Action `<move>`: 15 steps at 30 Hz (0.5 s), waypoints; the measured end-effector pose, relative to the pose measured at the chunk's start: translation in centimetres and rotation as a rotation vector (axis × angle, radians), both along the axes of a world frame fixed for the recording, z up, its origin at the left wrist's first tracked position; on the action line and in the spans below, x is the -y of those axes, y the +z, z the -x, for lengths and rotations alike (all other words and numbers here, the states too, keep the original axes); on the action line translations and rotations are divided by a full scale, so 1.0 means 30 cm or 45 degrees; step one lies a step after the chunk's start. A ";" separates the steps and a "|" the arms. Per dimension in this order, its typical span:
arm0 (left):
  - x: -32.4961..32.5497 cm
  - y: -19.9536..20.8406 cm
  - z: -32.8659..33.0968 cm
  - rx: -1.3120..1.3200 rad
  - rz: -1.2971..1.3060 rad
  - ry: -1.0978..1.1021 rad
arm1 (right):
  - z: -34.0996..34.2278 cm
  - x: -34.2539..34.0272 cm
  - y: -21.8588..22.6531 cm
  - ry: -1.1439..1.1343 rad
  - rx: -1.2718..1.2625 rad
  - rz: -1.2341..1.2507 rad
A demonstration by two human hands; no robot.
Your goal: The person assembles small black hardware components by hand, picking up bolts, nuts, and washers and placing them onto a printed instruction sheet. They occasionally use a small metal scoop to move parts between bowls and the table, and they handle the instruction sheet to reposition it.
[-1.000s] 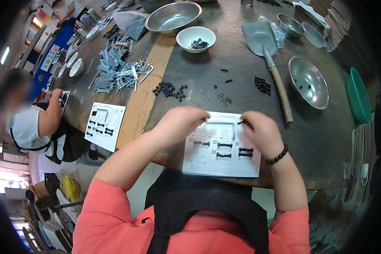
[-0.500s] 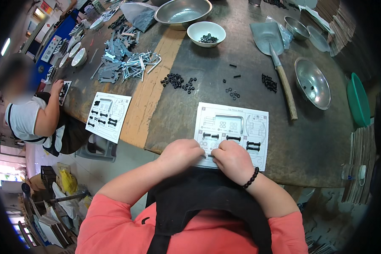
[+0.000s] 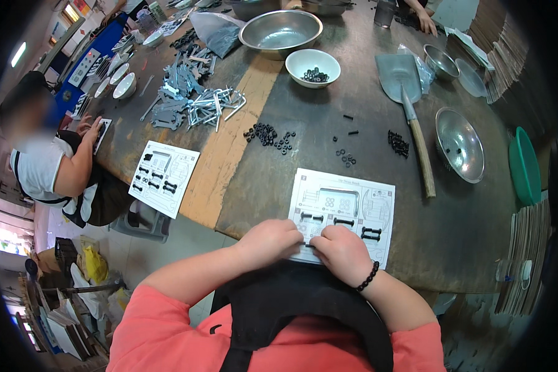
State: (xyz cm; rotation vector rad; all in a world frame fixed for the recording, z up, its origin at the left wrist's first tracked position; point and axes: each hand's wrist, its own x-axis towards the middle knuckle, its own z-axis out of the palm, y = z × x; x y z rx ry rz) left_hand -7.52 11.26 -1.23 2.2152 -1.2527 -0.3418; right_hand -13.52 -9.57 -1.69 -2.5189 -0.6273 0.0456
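Note:
At the table's near edge lies a white printed instruction card (image 3: 342,197) with line drawings and black bolts set on it. My left hand (image 3: 270,240) is closed in a pinch over its lower left part. Close on its right, my right hand (image 3: 346,249), with a dark bead bracelet at the wrist, is pinched too. A small black bolt (image 3: 308,245) shows between the two sets of fingertips; the fingers cover its ends. Above the hands on the card lie black bolts (image 3: 311,217), a single bolt (image 3: 343,221) and a pair of bolts (image 3: 371,234).
Beyond the card are black nuts (image 3: 263,134), washers (image 3: 346,158) and a screw pile (image 3: 398,143). A white bowl (image 3: 313,62), steel bowls (image 3: 459,145), a wooden-handled scoop (image 3: 418,133), hex keys (image 3: 214,106) and flat wrenches (image 3: 181,80) stand around. Leftward lies another card (image 3: 163,178); a co-worker (image 3: 49,155) sits beyond.
The view has tilted up, so the table sits lower in the picture, and a person's hand shows at the far edge. My hands stay pinched together over the card with little visible movement.

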 end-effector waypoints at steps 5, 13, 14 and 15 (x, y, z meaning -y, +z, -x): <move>-0.021 0.069 -0.107 -0.009 0.057 0.249 | -0.138 0.137 0.098 -0.148 0.116 -0.044; 0.178 0.027 -0.471 -0.039 0.032 0.434 | -0.512 0.351 -0.039 -0.563 0.099 0.089; 0.222 0.015 -0.505 0.024 0.042 0.402 | -0.538 0.353 -0.062 -0.579 0.126 0.102; 0.265 0.002 -0.529 0.089 0.053 0.368 | -0.556 0.362 -0.077 -0.597 0.154 0.115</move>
